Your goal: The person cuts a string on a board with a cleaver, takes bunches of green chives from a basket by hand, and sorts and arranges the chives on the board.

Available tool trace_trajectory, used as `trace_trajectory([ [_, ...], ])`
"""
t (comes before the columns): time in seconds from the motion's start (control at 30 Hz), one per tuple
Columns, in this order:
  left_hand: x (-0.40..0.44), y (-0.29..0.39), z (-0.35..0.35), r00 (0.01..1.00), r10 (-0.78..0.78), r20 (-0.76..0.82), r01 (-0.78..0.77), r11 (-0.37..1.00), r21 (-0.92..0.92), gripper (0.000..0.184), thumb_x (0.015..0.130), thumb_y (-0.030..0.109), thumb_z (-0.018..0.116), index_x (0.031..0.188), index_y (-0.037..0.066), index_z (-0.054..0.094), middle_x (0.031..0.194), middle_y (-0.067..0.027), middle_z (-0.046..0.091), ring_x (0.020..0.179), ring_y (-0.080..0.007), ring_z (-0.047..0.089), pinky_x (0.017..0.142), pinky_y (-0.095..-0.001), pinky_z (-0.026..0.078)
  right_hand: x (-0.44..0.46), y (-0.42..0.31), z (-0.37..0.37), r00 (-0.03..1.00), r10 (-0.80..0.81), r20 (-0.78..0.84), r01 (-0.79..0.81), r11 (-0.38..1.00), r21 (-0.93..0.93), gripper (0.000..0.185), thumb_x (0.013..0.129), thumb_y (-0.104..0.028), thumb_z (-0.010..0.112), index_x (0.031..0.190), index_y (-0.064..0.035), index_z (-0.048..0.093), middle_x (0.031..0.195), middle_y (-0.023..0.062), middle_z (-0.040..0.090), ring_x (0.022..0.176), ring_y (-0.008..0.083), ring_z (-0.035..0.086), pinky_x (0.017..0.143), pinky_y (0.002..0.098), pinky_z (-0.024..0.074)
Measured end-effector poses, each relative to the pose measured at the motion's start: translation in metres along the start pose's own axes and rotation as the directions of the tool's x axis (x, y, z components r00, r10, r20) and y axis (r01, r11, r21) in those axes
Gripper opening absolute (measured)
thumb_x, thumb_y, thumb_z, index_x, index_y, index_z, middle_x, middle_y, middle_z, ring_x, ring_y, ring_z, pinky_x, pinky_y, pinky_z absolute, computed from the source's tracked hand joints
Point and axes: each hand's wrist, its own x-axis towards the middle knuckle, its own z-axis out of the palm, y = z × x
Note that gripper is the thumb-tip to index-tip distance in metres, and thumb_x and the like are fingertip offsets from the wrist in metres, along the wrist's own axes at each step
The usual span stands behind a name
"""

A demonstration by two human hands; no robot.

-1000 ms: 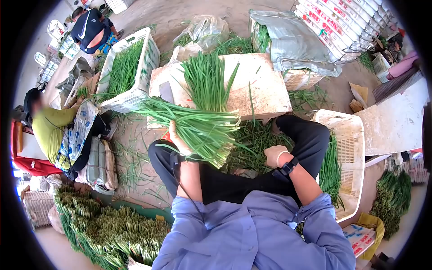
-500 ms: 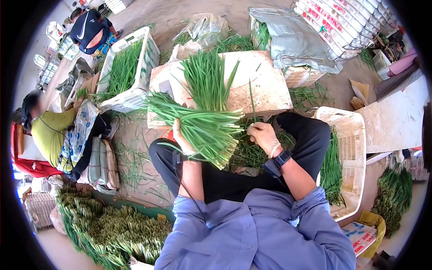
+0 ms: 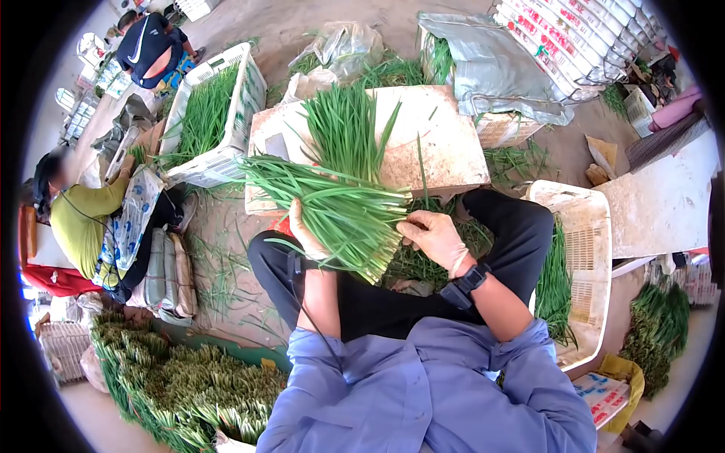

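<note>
My left hand [image 3: 306, 232] is closed around a loose bundle of garlic chives [image 3: 340, 215], held over my lap with its pale cut ends pointing right. A thin glove seems to cover the hand. My right hand [image 3: 436, 238], also gloved, has thumb and forefinger pinched at the cut ends of the bundle; the exact stem between them is hard to see. Beyond the bundle, a second pile of garlic chives [image 3: 343, 132] lies on a stained white board [image 3: 445, 143]. A single green blade [image 3: 421, 170] hangs over its near edge.
A white crate [image 3: 596, 279] with chives stands at my right, another crate [image 3: 253, 87] at the far left. Many tied chive bundles [image 3: 189, 377] lie at lower left. A covered crate [image 3: 506, 128] is beyond the board. Two people sit at left, one in a yellow-green top [image 3: 83, 226].
My right hand has moved left and slightly down, from beside the bundle to its cut ends. The left hand keeps its hold, with the bundle almost unmoved.
</note>
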Motion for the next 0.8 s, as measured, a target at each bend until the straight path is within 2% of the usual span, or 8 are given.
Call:
trace_trajectory([
  [0.1,0.001,-0.001,-0.004,0.999,-0.006,0.032,0.008,0.999,-0.049,0.063,0.099,0.045,0.065,0.146,0.003,0.056,0.138,-0.0156,0.066,0.127,-0.0363,0.063,0.117,-0.0642,0.044,0.009,0.007,0.014,0.994,0.105,-0.021,-0.088,0.912,0.4,0.026,0.101,-0.022,0.076,0.093,0.0029,0.076,0.077,0.0058,0.074,0.063,0.0108,0.067,0.059,0.0264,0.0531],
  [0.3,0.0,0.005,-0.002,1.0,0.015,0.013,-0.015,0.999,-0.031,0.07,0.096,0.05,0.064,0.147,0.002,0.056,0.141,-0.0178,0.064,0.129,-0.0364,0.061,0.119,-0.0634,0.042,0.007,0.035,-0.01,0.993,0.117,-0.026,-0.115,0.991,0.071,0.027,0.098,-0.025,0.076,0.085,-0.0018,0.077,0.078,0.0061,0.075,0.066,0.0149,0.07,0.06,0.0305,0.055],
  [0.33,-0.001,0.008,0.001,0.999,0.038,-0.022,-0.037,0.999,0.031,0.073,0.096,0.052,0.062,0.148,0.001,0.055,0.141,-0.0192,0.063,0.129,-0.0372,0.061,0.12,-0.0628,0.041,0.006,0.041,-0.02,0.999,0.014,-0.035,-0.03,0.87,-0.493,0.024,0.097,-0.024,0.073,0.087,-0.0037,0.079,0.082,0.0072,0.078,0.074,0.0199,0.075,0.064,0.0344,0.057],
  [0.37,-0.002,0.01,0.008,0.997,0.033,-0.063,-0.033,0.999,0.002,0.074,0.096,0.052,0.062,0.149,0.002,0.054,0.143,-0.0194,0.063,0.13,-0.0373,0.061,0.12,-0.0619,0.042,0.004,0.05,-0.031,0.997,-0.078,0.014,0.048,0.45,-0.892,0.023,0.096,-0.024,0.07,0.09,-0.0056,0.082,0.087,0.0083,0.08,0.081,0.0249,0.079,0.067,0.0383,0.059],
  [0.47,0.003,0.015,-0.002,1.0,0.005,0.003,-0.005,1.0,0.001,0.075,0.096,0.052,0.062,0.151,0.001,0.053,0.146,-0.0185,0.061,0.133,-0.037,0.059,0.119,-0.0614,0.043,0.004,0.083,-0.058,0.936,0.352,0.001,-0.025,0.068,-0.997,0.026,0.093,-0.019,0.066,0.108,-0.0101,0.085,0.099,0.0079,0.083,0.1,0.0307,0.08,0.077,0.046,0.0617],
  [0.57,0.001,0.011,-0.003,0.999,0.021,-0.036,-0.021,1.0,-0.014,0.071,0.096,0.049,0.062,0.149,0.001,0.055,0.144,-0.0181,0.063,0.135,-0.0376,0.059,0.118,-0.0598,0.044,-0.003,0.035,-0.051,0.993,-0.062,-0.096,-0.056,0.472,-0.88,0.017,0.094,-0.027,0.072,0.09,-0.0119,0.079,0.095,0.0108,0.079,0.089,0.0322,0.078,0.074,0.0463,0.06],
  [0.63,0.005,0.008,-0.01,1.0,0.007,0.006,-0.007,1.0,0.029,0.074,0.094,0.049,0.066,0.148,0.0,0.054,0.143,-0.0178,0.063,0.136,-0.0372,0.058,0.119,-0.0559,0.044,-0.001,0.006,-0.036,0.812,-0.574,-0.108,0.359,0.636,-0.683,0.021,0.09,-0.03,0.079,0.086,-0.0118,0.071,0.087,0.0112,0.074,0.082,0.0325,0.074,0.074,0.0471,0.058],
  [0.8,-0.001,0.001,-0.004,0.998,-0.058,0.012,0.058,0.998,0.001,0.078,0.093,0.046,0.068,0.155,0.003,0.049,0.148,-0.0176,0.06,0.139,-0.0382,0.056,0.121,-0.0539,0.042,0.014,-0.02,-0.006,0.645,-0.76,0.078,0.475,0.319,-0.82,0.023,0.087,-0.029,0.081,0.09,-0.0122,0.067,0.079,0.005,0.065,0.076,0.0274,0.065,0.071,0.0418,0.0508],
])
